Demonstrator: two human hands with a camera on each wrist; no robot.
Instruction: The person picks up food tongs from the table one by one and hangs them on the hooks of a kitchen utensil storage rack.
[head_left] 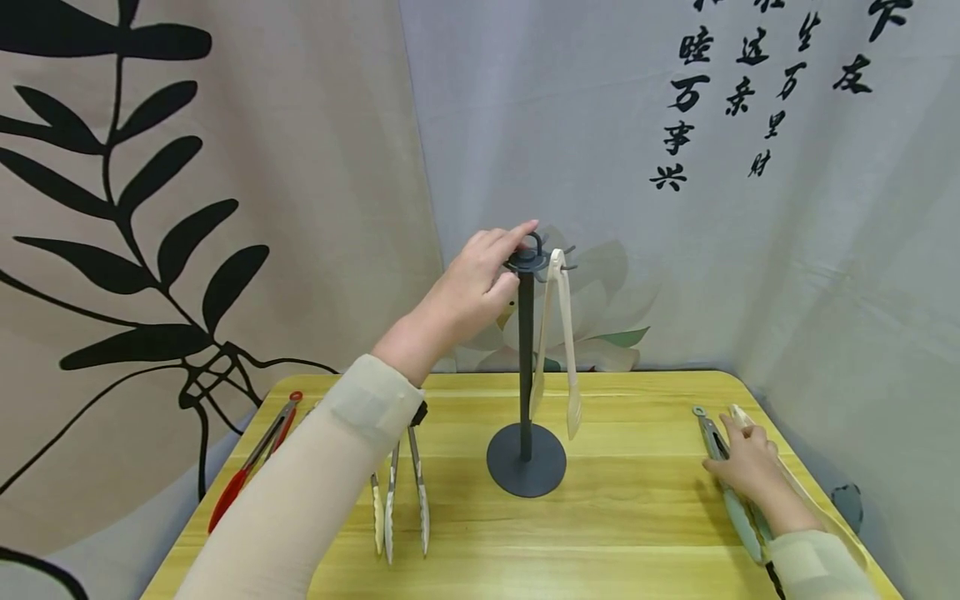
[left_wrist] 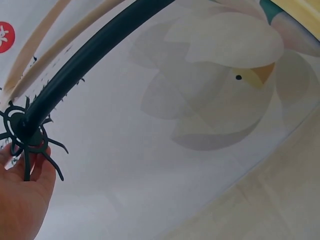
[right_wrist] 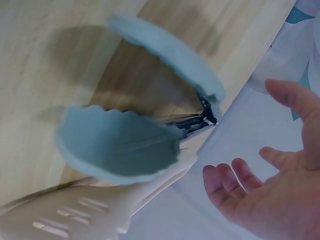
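My left hand (head_left: 476,271) holds the top of a dark utensil stand (head_left: 526,358), its fingers at the ring and hook wheel. The stand is upright on a round base. Cream tongs (head_left: 568,350) hang from a hook on its right side. At the table's right edge, my right hand (head_left: 750,471) hovers over grey-green tongs (head_left: 738,521), its fingers loosely spread. In the right wrist view those tongs' scalloped heads (right_wrist: 120,145) are spread, apart from the hand. Next to them lies a cream slotted utensil (right_wrist: 75,212), partly hidden by the hand in the head view.
Red-tipped tongs (head_left: 228,497) lie at the table's left edge. Metal tongs with pale tips (head_left: 422,508) lie near the left forearm, which partly hides them. The wooden table (head_left: 630,517) ends near a printed cloth backdrop (head_left: 555,125).
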